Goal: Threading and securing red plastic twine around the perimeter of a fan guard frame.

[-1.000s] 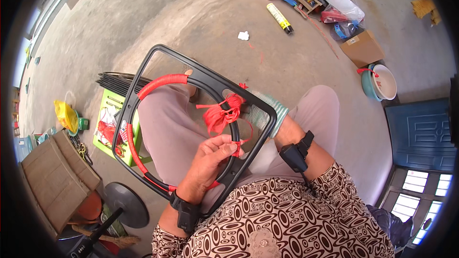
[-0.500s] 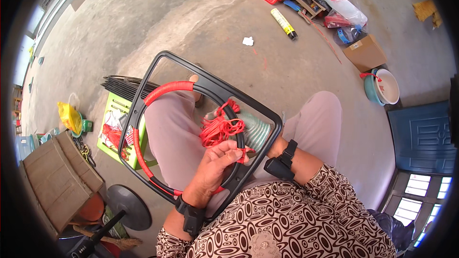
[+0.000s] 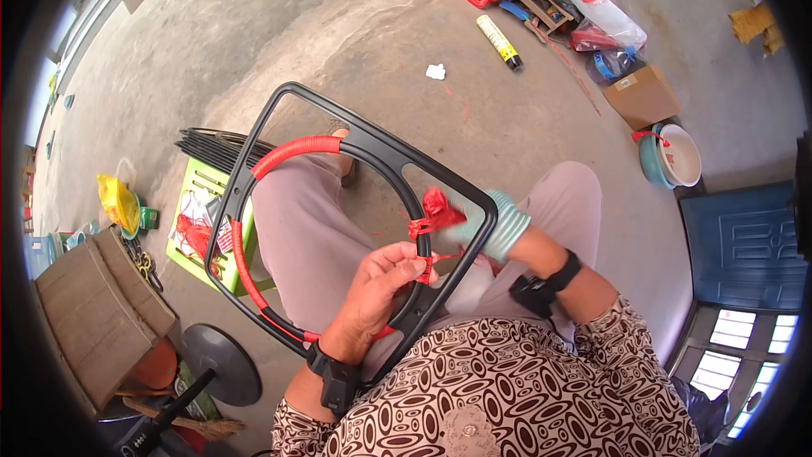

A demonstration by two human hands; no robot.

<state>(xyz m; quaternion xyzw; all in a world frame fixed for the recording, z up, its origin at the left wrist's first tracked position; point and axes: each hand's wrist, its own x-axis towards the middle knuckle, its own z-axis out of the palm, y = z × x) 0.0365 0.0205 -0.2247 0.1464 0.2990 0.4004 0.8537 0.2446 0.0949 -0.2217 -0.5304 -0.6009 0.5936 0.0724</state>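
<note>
On my lap rests a black rectangular frame (image 3: 370, 137) with rounded corners and a black ring (image 3: 396, 176) inside it. Red cord wrapping (image 3: 296, 150) covers parts of the ring's upper and left side. My left hand (image 3: 378, 286), bare, pinches the ring's lower right part, where a short band of red cord (image 3: 425, 270) is wound. In a pale green striped glove, my right hand (image 3: 501, 227) is at the frame's right edge, closed on a bunch of red cord (image 3: 439, 209) beside the ring. Its fingers are blurred and partly hidden.
At my left stands a lime-green stool (image 3: 203, 171) bearing red cord and a coil of black rings (image 3: 216, 148). A grey round base (image 3: 222, 364) is at lower left. A yellow can (image 3: 499, 42), a cardboard box (image 3: 643, 96) and basins (image 3: 677, 155) lie farther off to the right.
My right hand has moved from below the ring out to the right and up, and the loose red cord is now gathered into a tighter bunch. The left hand keeps its pinch.
</note>
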